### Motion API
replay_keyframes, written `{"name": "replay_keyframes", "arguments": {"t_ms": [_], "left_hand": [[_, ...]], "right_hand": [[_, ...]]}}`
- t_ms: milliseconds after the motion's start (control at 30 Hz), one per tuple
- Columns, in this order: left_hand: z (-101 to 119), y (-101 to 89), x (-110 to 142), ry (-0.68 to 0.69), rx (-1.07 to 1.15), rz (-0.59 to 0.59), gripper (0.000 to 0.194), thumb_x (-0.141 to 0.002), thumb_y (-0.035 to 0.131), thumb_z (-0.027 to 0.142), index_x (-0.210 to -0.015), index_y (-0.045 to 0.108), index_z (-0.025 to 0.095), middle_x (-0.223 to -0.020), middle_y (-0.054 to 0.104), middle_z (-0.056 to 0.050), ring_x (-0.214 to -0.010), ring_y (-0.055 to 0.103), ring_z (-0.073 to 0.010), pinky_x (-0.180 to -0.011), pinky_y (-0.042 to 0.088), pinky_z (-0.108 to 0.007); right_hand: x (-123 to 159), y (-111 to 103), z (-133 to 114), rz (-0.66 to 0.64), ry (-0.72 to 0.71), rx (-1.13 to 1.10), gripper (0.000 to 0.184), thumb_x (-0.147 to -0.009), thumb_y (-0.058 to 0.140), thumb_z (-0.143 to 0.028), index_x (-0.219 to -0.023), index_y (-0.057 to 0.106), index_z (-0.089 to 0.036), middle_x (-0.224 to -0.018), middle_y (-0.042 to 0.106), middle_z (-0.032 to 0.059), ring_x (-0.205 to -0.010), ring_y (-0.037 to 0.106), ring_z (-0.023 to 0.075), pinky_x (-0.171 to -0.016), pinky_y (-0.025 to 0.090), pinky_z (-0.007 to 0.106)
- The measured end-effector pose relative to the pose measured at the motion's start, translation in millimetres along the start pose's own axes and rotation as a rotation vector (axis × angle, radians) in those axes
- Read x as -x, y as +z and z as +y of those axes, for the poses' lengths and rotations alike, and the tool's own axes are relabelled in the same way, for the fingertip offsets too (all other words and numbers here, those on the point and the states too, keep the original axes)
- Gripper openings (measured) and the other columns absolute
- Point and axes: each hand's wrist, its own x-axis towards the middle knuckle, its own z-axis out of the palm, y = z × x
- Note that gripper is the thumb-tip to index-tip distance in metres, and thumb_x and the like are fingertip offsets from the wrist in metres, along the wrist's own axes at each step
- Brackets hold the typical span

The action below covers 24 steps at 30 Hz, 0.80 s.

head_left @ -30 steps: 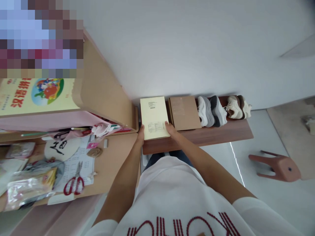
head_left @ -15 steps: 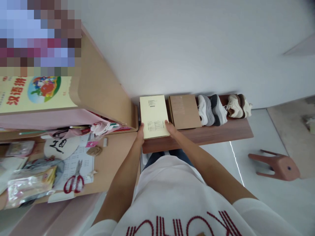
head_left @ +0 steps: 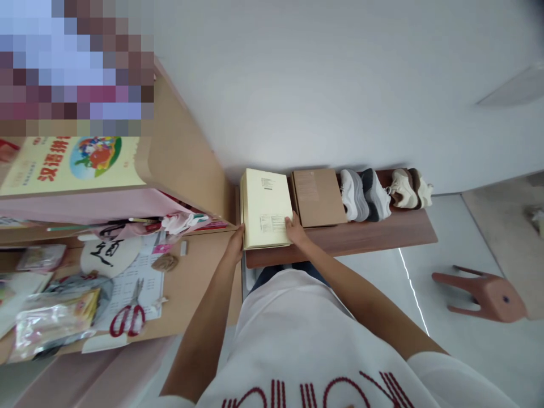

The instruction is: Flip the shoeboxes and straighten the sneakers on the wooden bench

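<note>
A cream cardboard box (head_left: pixel 267 195) with small printed labels lies at the left end of a brown wooden bench (head_left: pixel 365 238). My left hand (head_left: pixel 235 243) presses along its near left edge, fingers partly hidden by the side. At the near right corner, my right hand (head_left: pixel 296 229) grips with the thumb on the printed top and the other fingers down the side. A second cream edge shows along the box's left side; whether it is a lid or another box I cannot tell. Close on the right sits a brown cardboard box (head_left: pixel 319 197).
Grey-white sneakers (head_left: pixel 361 195) and beige shoes (head_left: pixel 408 188) stand farther right on the bench. A desk (head_left: pixel 199 272) on the left bears red-handled scissors (head_left: pixel 130 311), papers and plastic bags. A pinkish-brown stool (head_left: pixel 488 294) is on the floor at right. A wall rises behind the bench.
The cream box has turned slightly and its near edge has come closer to me, showing more of its left side. My left hand has shifted left and down; the right thumb lies farther onto the top.
</note>
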Motion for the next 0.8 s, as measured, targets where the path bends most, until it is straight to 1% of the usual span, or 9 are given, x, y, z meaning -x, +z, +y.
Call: {"name": "replay_keyframes", "arguments": {"t_ms": [67, 133, 233, 300, 400, 500, 567, 700, 800], "left_hand": [[1, 0.6, 7, 0.01, 0.002, 0.02, 0.045, -0.093, 0.061, 0.049, -0.12, 0.068, 0.014, -0.113, 0.076, -0.013, -0.114, 0.07, -0.0288, -0.097, 0.058, -0.041], [1, 3.1, 12, 0.043, -0.001, 0.043, 0.046, -0.09, 0.064, 0.051, -0.12, 0.067, 0.016, -0.114, 0.076, -0.012, -0.113, 0.07, -0.0282, -0.093, 0.06, -0.041], [1, 12.0, 17, 0.14, -0.046, 0.063, 0.047, -0.085, 0.071, 0.051, -0.117, 0.066, 0.017, -0.116, 0.075, -0.012, -0.115, 0.069, -0.0284, -0.093, 0.06, -0.041], [1, 20.7, 19, 0.222, -0.096, 0.073, 0.046, -0.082, 0.074, 0.05, -0.113, 0.066, 0.017, -0.118, 0.074, -0.013, -0.117, 0.068, -0.029, -0.098, 0.057, -0.042], [3, 32.7, 24, 0.33, -0.161, 0.098, 0.047, -0.082, 0.073, 0.053, -0.112, 0.067, 0.017, -0.121, 0.073, -0.015, -0.119, 0.066, -0.0309, -0.104, 0.053, -0.045], [8, 40.1, 31, 0.409, -0.219, 0.116, 0.05, -0.083, 0.071, 0.055, -0.115, 0.067, 0.016, -0.123, 0.072, -0.015, -0.12, 0.065, -0.0324, -0.105, 0.052, -0.047], [11, 43.1, 36, 0.459, -0.249, 0.13, 0.052, -0.084, 0.07, 0.054, -0.119, 0.067, 0.016, -0.124, 0.071, -0.014, -0.121, 0.065, -0.0321, -0.107, 0.05, -0.047], [15, 47.1, 42, 0.485, -0.263, 0.133, 0.058, -0.085, 0.071, 0.053, -0.132, 0.063, 0.02, -0.129, 0.07, -0.011, -0.124, 0.063, -0.0309, -0.109, 0.048, -0.046], [12, 48.9, 42, 0.478, -0.265, 0.118, 0.061, -0.088, 0.067, 0.054, -0.138, 0.059, 0.022, -0.134, 0.067, -0.008, -0.128, 0.06, -0.0293, -0.112, 0.047, -0.044]], "right_hand": [[7, 2, -8, 0.024, 0.042, 0.008, 0.072, -0.104, 0.013, -0.05, -0.162, 0.008, -0.009, -0.161, 0.035, 0.0203, -0.15, 0.034, 0.0286, -0.123, 0.027, 0.05], [14, 7, -18, 0.059, 0.041, -0.013, 0.074, -0.103, 0.017, -0.054, -0.162, 0.01, -0.009, -0.164, 0.028, 0.0209, -0.154, 0.02, 0.0319, -0.125, 0.018, 0.055], [20, 17, -36, 0.09, -0.012, -0.024, 0.076, -0.103, 0.021, -0.059, -0.162, 0.012, -0.014, -0.167, 0.02, 0.0196, -0.156, 0.006, 0.0362, -0.123, 0.01, 0.064], [21, 21, -47, 0.069, -0.058, -0.046, 0.077, -0.102, 0.019, -0.062, -0.163, 0.008, -0.016, -0.168, 0.016, 0.018, -0.156, 0.001, 0.036, -0.122, 0.008, 0.066], [21, 17, -63, -0.01, -0.088, -0.079, 0.081, -0.1, 0.018, -0.068, -0.163, 0.004, -0.019, -0.169, 0.011, 0.016, -0.156, -0.002, 0.0353, -0.122, 0.009, 0.067], [25, 7, -76, -0.088, -0.068, -0.112, 0.088, -0.096, 0.024, -0.075, -0.163, 0.004, -0.02, -0.17, 0.008, 0.0161, -0.156, -0.005, 0.0354, -0.122, 0.009, 0.066], [29, 1, -81, -0.102, -0.084, -0.177, 0.094, -0.094, 0.029, -0.077, -0.163, -0.001, -0.02, -0.17, 0.008, 0.0159, -0.156, -0.006, 0.0328, -0.124, 0.009, 0.062], [32, -2, -81, -0.119, -0.113, -0.293, 0.102, -0.091, 0.033, -0.08, -0.163, -0.008, -0.02, -0.17, 0.009, 0.0124, -0.157, -0.003, 0.0261, -0.127, 0.01, 0.051], [30, -1, -76, -0.131, -0.122, -0.332, 0.097, -0.093, 0.031, -0.078, -0.163, -0.007, -0.022, -0.17, 0.013, 0.0096, -0.157, 0.003, 0.0233, -0.127, 0.012, 0.049]]}}
